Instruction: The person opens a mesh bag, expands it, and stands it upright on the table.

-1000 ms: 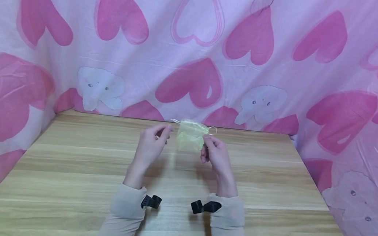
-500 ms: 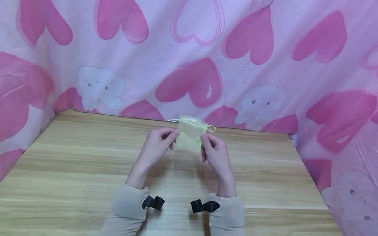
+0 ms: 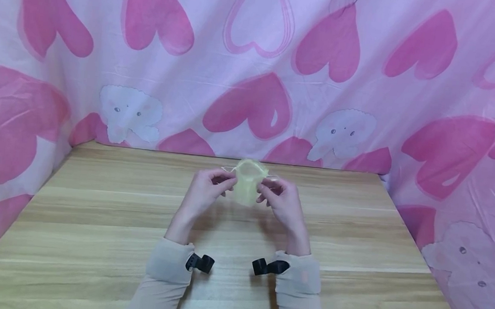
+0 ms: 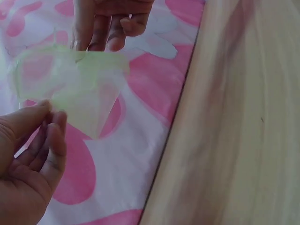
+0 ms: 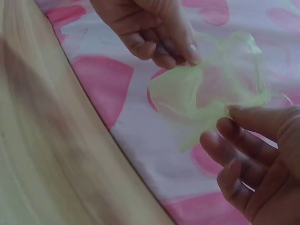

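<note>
A small sheer yellow drawstring pouch is held up between both hands above the far part of the table. Its mouth looks rounded and spread, and thin pale cords stick out at both sides. My left hand pinches its left side between thumb and forefinger; the left wrist view shows the pouch hanging from that pinch. My right hand pinches the opposite side with thumb and forefinger, its other fingers loosely bent in the right wrist view. Through the thin fabric of the pouch I see no contents.
The wooden table spreads beneath both forearms. A pink curtain printed with hearts and white cartoon animals hangs behind the table's far edge and along both sides. Black straps with small black devices sit on both wrists.
My left hand has moved right and taken hold of the pouch's left side. The pouch, flat half a second ago, is now lower and narrower, with its mouth spread apart.
</note>
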Demonstrator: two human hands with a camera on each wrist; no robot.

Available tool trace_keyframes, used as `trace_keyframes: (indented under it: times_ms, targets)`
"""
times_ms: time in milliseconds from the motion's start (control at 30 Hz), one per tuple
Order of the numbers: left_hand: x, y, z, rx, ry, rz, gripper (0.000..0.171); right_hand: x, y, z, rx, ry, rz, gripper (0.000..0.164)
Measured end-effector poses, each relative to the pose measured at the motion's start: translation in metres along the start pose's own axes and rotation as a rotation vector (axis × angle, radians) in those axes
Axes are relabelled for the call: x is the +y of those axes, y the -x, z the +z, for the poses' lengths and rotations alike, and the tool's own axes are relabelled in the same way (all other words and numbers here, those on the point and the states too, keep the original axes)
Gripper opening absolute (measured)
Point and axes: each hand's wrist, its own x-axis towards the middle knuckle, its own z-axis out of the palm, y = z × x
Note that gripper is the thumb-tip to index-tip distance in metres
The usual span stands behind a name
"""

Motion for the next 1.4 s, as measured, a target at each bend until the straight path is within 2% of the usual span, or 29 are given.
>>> trace_keyframes:
  times_ms: [233,333,533,700,833,1033,1200,1400]
  targets:
    - [-0.013,-0.002,-0.005,-0.038,-0.045,-0.045,0.011,0.015,-0.002,0.004,-0.045,0.055,0.046,0.012]
    - [-0.019,-0.002,-0.006,-0.067,-0.093,-0.070,0.011,0.020,-0.003,0.006,-0.048,0.036,0.101,0.012]
    - [-0.030,-0.002,-0.006,-0.149,-0.175,-0.161,0.009,0.031,-0.001,0.008,-0.059,0.008,0.191,0.011]
    - [-0.034,0.000,-0.002,-0.172,-0.185,-0.196,0.007,0.038,0.001,0.007,-0.095,0.072,0.168,0.010]
    - [-0.038,0.001,0.002,-0.166,-0.160,-0.220,0.010,0.044,0.001,0.007,-0.107,0.111,0.153,0.005]
    - [-0.041,0.004,0.005,-0.150,-0.176,-0.267,0.014,0.050,0.001,0.008,-0.102,0.137,0.150,0.004]
    - [-0.042,0.004,0.004,-0.145,-0.166,-0.259,0.014,0.050,0.000,0.006,-0.103,0.145,0.151,0.004]
    - [-0.045,0.004,0.000,-0.141,-0.160,-0.249,0.015,0.050,-0.001,0.002,-0.161,0.137,0.134,0.011]
